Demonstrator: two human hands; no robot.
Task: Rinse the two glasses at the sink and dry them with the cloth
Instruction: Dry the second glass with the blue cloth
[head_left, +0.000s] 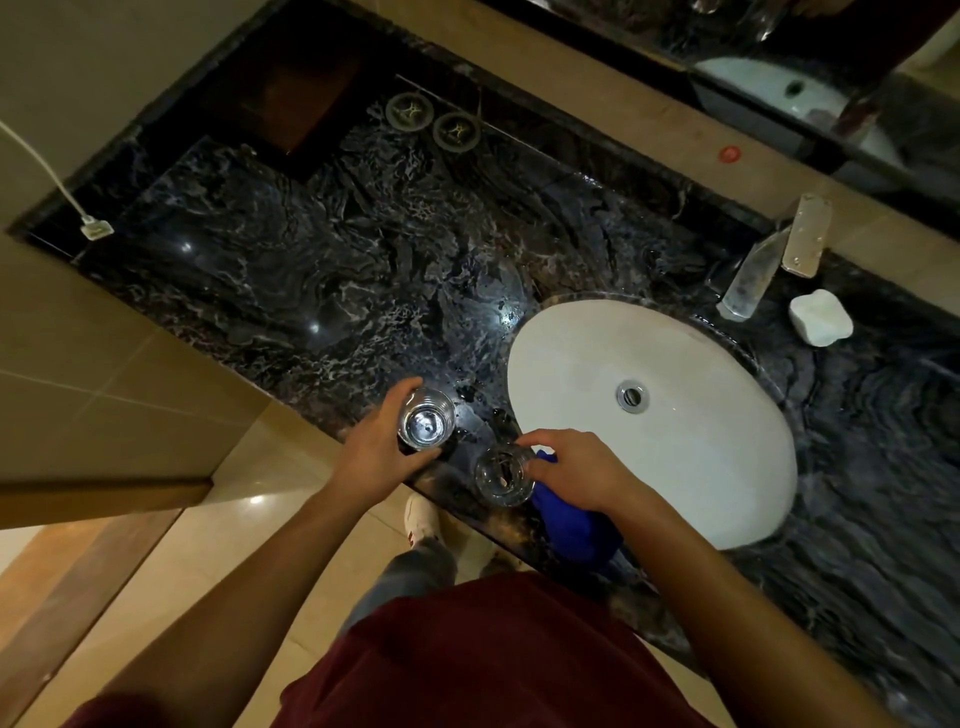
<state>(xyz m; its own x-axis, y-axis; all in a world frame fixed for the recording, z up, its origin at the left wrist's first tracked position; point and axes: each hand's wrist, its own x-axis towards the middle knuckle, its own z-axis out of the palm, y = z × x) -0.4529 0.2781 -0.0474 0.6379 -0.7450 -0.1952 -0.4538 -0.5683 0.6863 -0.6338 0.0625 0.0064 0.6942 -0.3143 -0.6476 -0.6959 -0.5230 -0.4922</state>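
Two clear glasses stand upright on the dark marble counter (322, 270) near its front edge, left of the white oval sink (675, 467). My left hand (379, 447) grips the left glass (426, 418), fingers curled round its side. My right hand (576, 470) touches the rim of the right glass (504, 475) with thumb and fingers around it. A blue cloth (576, 525) lies under my right hand between that glass and the sink, partly hidden by the hand.
A chrome tap (769, 265) stands behind the sink, with a white soap bar (821, 317) to its right. Two round coasters (434, 122) lie at the back of the counter. A white cable plug (96, 228) rests at the counter's left end. A mirror runs along the back wall.
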